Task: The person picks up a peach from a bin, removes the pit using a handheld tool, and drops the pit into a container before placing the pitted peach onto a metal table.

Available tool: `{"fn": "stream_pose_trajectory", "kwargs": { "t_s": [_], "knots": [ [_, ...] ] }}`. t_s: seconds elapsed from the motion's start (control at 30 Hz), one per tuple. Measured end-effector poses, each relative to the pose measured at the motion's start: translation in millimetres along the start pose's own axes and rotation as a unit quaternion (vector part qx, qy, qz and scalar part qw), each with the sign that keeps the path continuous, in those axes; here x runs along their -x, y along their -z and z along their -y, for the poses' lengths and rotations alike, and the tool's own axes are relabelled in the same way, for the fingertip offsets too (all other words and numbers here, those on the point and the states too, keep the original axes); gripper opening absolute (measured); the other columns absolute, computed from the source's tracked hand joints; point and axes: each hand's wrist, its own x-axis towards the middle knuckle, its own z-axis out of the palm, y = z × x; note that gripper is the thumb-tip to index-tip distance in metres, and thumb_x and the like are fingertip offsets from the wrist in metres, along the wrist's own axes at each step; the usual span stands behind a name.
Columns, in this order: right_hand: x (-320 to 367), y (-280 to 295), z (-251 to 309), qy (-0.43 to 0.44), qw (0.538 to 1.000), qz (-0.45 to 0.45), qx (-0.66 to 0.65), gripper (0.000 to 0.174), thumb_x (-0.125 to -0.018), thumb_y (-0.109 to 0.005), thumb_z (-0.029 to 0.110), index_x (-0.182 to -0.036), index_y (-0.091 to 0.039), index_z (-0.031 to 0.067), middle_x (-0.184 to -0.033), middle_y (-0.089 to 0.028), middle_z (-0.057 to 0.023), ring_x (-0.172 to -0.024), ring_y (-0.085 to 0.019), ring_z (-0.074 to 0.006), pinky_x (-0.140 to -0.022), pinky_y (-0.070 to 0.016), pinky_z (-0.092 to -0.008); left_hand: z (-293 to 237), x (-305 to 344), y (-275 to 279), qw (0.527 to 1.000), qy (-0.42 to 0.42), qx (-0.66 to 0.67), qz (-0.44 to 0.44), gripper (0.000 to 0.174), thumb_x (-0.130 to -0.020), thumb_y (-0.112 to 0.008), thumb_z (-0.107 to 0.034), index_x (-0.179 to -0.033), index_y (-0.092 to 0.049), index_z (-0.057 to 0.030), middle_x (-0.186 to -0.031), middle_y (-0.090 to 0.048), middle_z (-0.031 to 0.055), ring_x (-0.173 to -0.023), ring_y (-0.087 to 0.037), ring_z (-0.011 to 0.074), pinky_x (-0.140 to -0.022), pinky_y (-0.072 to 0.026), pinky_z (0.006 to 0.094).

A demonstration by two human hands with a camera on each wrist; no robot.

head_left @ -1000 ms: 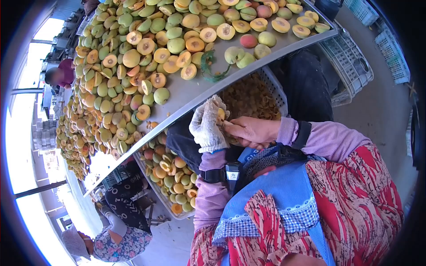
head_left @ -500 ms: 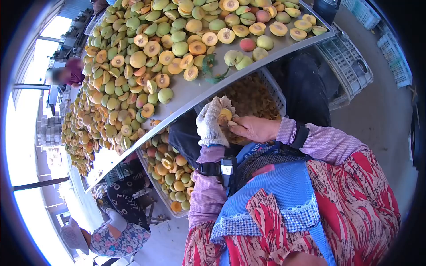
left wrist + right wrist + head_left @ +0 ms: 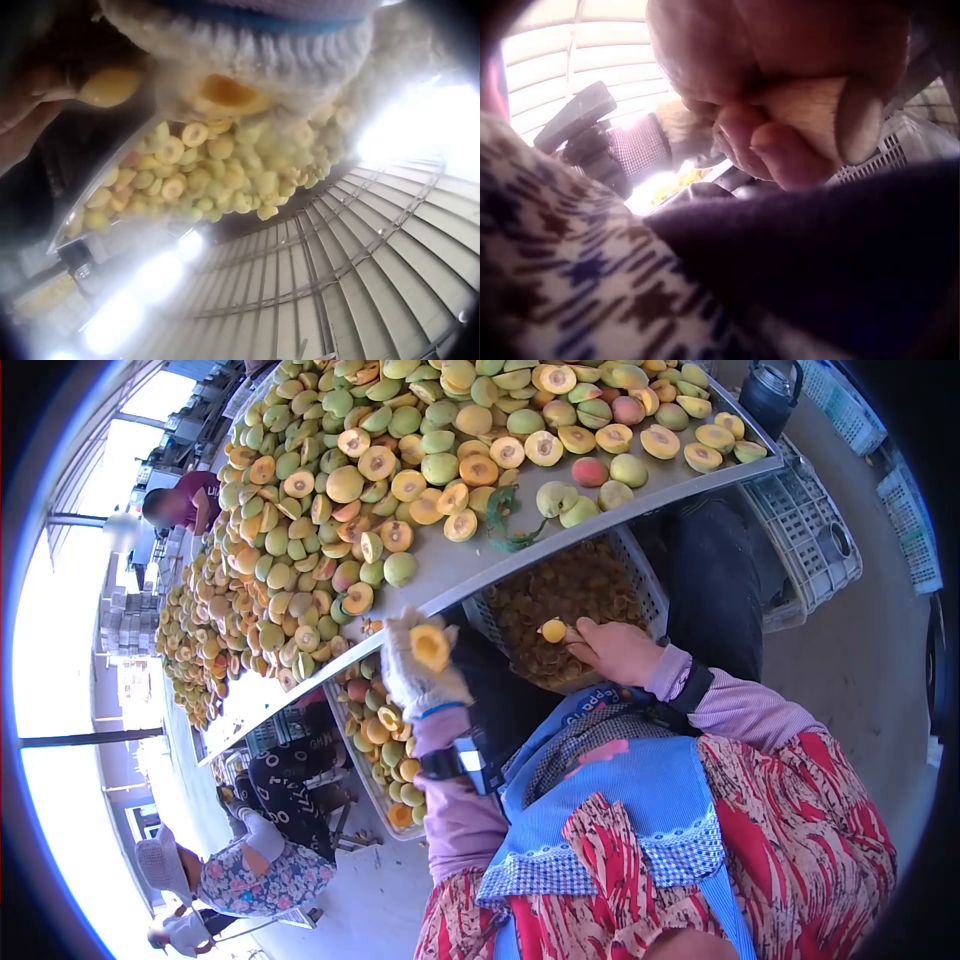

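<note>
My left hand (image 3: 425,675), in a white knitted glove, holds a hollowed peach half (image 3: 430,647) beside the table edge, cut face up. The same half shows orange against the glove in the left wrist view. My bare right hand (image 3: 622,652) grips a tool by its wooden handle (image 3: 806,116), fingers curled round it. At the tool's tip sits a small round yellow piece (image 3: 553,630), over a crate of brown pits (image 3: 655,595). The tool's head is hidden behind this piece.
Peach halves (image 3: 345,485) heap on the metal table (image 3: 450,575). Under its edge, left of my legs, stands a crate of hollowed halves (image 3: 385,815). A grey plastic crate (image 3: 800,530) is at right, near a dark jug (image 3: 770,400). Another person in a floral top (image 3: 250,875) sits at lower left.
My hands were together at the peach half; now they are apart. The left has moved left with the half, and the yellow piece shows separately at the tool's tip. The view has shifted slightly.
</note>
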Motion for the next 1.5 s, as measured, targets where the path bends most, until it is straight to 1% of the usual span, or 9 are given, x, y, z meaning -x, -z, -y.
{"fn": "stream_pose_trajectory", "kwargs": {
  "t_s": [0.07,0.13,0.4,0.67,0.8,0.97,1.1,1.23,1.5],
  "knots": [
    [-6.5,-0.3,-7.2,-0.004,1.000,0.000,0.012,0.034,-0.094,-0.044,0.032,-0.103,-0.043,-0.0005,-0.083,-0.061,-0.0256,-0.082,-0.059,-0.0423,-0.072,-0.0449,-0.0498,-20.9,-23.4,45.3,0.932,-0.214,-0.289,-0.038,0.036,-0.086,-0.061,-0.027,-0.110,-0.056,-0.0008,-0.098,-0.061,0.0157,-0.087,-0.060,0.0285,-0.077,-0.0503,0.0399],
    [-17.3,-9.7,-16.7,-0.022,0.999,0.026,-0.018,0.035,-0.093,-0.044,0.032,-0.102,-0.042,-0.0023,-0.084,-0.061,-0.0260,-0.082,-0.059,-0.0423,-0.072,-0.0455,-0.0490,-47.8,-26.2,57.9,0.622,-0.340,-0.684,-0.173,0.042,-0.083,-0.064,-0.028,-0.111,-0.056,0.0018,-0.105,-0.060,0.0194,-0.098,-0.057,0.0319,-0.086,-0.0455,0.0390],
    [-43.3,-31.2,-41.1,-0.064,0.993,0.038,-0.095,0.047,-0.092,-0.045,0.034,-0.118,-0.047,-0.0049,-0.104,-0.060,-0.0267,-0.100,-0.056,-0.0404,-0.086,-0.0444,-0.0425,10.5,-98.8,-74.7,0.574,-0.257,-0.771,0.096,0.045,-0.081,-0.059,-0.038,-0.108,-0.055,-0.0026,-0.109,-0.058,0.0225,-0.109,-0.050,0.0368,-0.091,-0.0409,0.0434],
    [-38.9,-16.6,-34.1,-0.221,0.822,0.152,-0.503,0.044,-0.092,-0.042,0.052,-0.089,-0.048,0.0089,-0.060,-0.036,0.0051,-0.045,-0.031,-0.0037,-0.038,-0.0255,-0.0199,47.8,-101.5,-120.1,0.682,-0.211,-0.691,0.116,0.044,-0.075,-0.065,-0.027,-0.108,-0.053,-0.0017,-0.098,-0.063,0.0216,-0.088,-0.061,0.0371,-0.074,-0.0491,0.0433],
    [-31.4,-3.6,-32.6,-0.204,0.696,0.211,-0.655,0.043,-0.092,-0.042,0.051,-0.090,-0.049,0.0089,-0.057,-0.039,0.0035,-0.044,-0.032,-0.0068,-0.037,-0.0261,-0.0234,25.9,-66.7,-99.5,0.973,0.059,-0.080,0.208,0.036,-0.069,-0.060,-0.001,-0.104,-0.053,-0.0041,-0.089,-0.060,0.0089,-0.073,-0.059,0.0205,-0.058,-0.0512,0.0314],
    [-24.5,9.4,-2.6,-0.181,0.802,0.186,-0.538,0.041,-0.095,-0.037,0.048,-0.089,-0.047,0.0085,-0.054,-0.035,0.0032,-0.039,-0.029,-0.0076,-0.035,-0.0232,-0.0245,40.2,0.8,-57.8,0.917,0.000,-0.292,0.272,0.037,-0.070,-0.065,0.004,-0.104,-0.055,-0.0028,-0.089,-0.059,0.0083,-0.077,-0.061,0.0188,-0.070,-0.0523,0.0301],
    [-16.8,-0.3,10.2,-0.044,0.978,0.075,-0.192,0.037,-0.095,-0.038,0.042,-0.090,-0.047,0.0067,-0.058,-0.038,0.0019,-0.039,-0.034,-0.0081,-0.034,-0.0312,-0.0261,44.4,25.0,-48.6,0.662,-0.218,-0.657,0.287,0.030,-0.077,-0.071,-0.023,-0.095,-0.060,-0.0016,-0.091,-0.062,0.0072,-0.082,-0.061,0.0144,-0.070,-0.0498,0.0273],
    [-6.1,10.1,8.4,-0.052,0.950,0.087,-0.297,0.033,-0.096,-0.039,0.039,-0.092,-0.047,0.0071,-0.060,-0.040,0.0013,-0.040,-0.038,-0.0070,-0.034,-0.0352,-0.0248,48.7,12.3,-32.8,0.917,0.135,-0.318,0.201,0.029,-0.082,-0.064,-0.024,-0.099,-0.058,-0.0004,-0.102,-0.061,0.0113,-0.089,-0.062,0.0287,-0.075,-0.0523,0.0374],
    [2.1,-2.3,18.3,0.030,0.924,-0.004,-0.381,0.031,-0.098,-0.038,0.037,-0.097,-0.046,0.0069,-0.062,-0.044,0.0000,-0.041,-0.040,-0.0060,-0.034,-0.0332,-0.0218,47.1,44.7,-24.1,0.937,0.224,0.062,0.259,0.038,-0.096,-0.045,-0.024,-0.128,-0.043,-0.0047,-0.120,-0.052,0.0137,-0.107,-0.054,0.0287,-0.091,-0.0479,0.0454]
  ]
}}
